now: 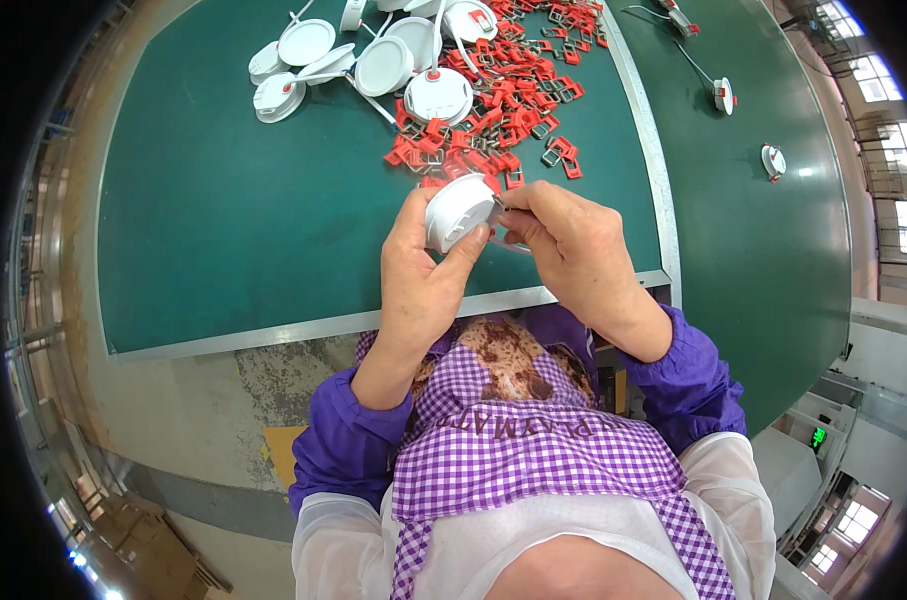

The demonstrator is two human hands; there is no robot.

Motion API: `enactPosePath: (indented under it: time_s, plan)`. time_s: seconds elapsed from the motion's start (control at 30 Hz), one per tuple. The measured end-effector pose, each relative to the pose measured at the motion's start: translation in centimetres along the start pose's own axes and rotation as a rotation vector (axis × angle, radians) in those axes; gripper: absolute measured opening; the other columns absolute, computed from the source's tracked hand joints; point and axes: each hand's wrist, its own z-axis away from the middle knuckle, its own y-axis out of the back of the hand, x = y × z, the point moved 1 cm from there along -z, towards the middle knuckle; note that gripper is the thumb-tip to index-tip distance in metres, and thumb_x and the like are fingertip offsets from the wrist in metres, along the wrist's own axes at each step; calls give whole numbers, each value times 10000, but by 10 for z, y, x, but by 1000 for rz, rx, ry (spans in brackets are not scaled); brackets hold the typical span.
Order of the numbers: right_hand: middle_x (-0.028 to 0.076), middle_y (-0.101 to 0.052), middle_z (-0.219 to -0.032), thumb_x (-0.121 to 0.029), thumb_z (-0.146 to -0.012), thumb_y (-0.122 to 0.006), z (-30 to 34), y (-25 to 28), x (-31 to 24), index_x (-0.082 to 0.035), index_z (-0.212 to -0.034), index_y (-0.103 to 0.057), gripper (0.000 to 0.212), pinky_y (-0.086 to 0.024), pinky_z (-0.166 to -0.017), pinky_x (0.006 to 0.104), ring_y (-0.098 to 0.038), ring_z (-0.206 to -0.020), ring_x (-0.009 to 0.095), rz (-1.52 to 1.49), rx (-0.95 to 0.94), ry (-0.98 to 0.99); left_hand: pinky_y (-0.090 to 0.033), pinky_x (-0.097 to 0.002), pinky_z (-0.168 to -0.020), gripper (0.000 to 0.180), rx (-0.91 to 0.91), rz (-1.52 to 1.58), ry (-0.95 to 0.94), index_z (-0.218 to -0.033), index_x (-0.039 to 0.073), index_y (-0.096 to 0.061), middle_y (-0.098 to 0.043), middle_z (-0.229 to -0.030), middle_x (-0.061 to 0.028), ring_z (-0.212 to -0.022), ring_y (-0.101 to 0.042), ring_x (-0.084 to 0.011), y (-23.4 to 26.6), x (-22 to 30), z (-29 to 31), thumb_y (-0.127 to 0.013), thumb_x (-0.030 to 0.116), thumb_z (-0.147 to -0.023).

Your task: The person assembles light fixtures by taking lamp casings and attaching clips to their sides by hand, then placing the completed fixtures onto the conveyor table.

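Above the front edge of the green table, my left hand [424, 270] grips a round white downlight [458, 212] by its rim, tilted on edge. My right hand [574, 240] pinches at the right side of that housing, where a small red clip with a metal spring [493, 185] shows between the fingertips and the lamp. The fingers partly cover this clip. A pale cable runs out below my right fingers. Just beyond my hands lies a spread heap of red clips with metal springs [514, 115].
Several white downlights with cables [384, 66] are piled at the far left of the heap. A metal edge strip [646, 110] divides my table [224, 230] from a second green surface [754, 250] at right, where a few lamps with red clips [773, 161] lie.
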Motion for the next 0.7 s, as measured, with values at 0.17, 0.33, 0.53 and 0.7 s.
enactPosePath:
  time_s: [0.17, 0.33, 0.53, 0.7]
  plan:
    - [147, -660, -842, 47, -817, -646, 4, -2, 6, -9, -978, -602, 176, -544, -613, 369, -682, -746, 303, -21, 59, -12, -484, -280, -782, 258, -80, -27, 5, -1091, 9, -579, -634, -968, -62, -894, -597, -119, -2, 3, -4, -695, 35, -862]
    - [147, -654, -822, 50, -839, -638, 10, -9, 11, -9, -968, -598, 147, -538, -598, 342, -683, -708, 271, -69, 119, -47, -478, -289, -791, 256, -97, -171, -27, -1084, 5, -582, -622, -999, -88, -918, -595, -141, -4, 8, -4, -692, 23, -854]
    - [123, -667, -874, 36, -833, -669, 11, -1, 18, -8, -1022, -582, 213, -535, -605, 302, -694, -713, 197, -209, 90, -121, -484, -266, -804, 275, -160, -106, -28, -1124, -5, -576, -632, -1000, -67, -922, -600, -120, -1, -1, 0, -683, 26, -872]
    - [136, -677, -980, -12, -828, -710, 16, 21, 4, -11, -1247, -525, 458, -548, -638, 301, -712, -744, 193, -274, -17, -220, -486, -265, -760, 281, -188, -63, 48, -1117, 8, -601, -656, -943, -55, -875, -610, -109, -3, 9, 14, -702, 53, -859]
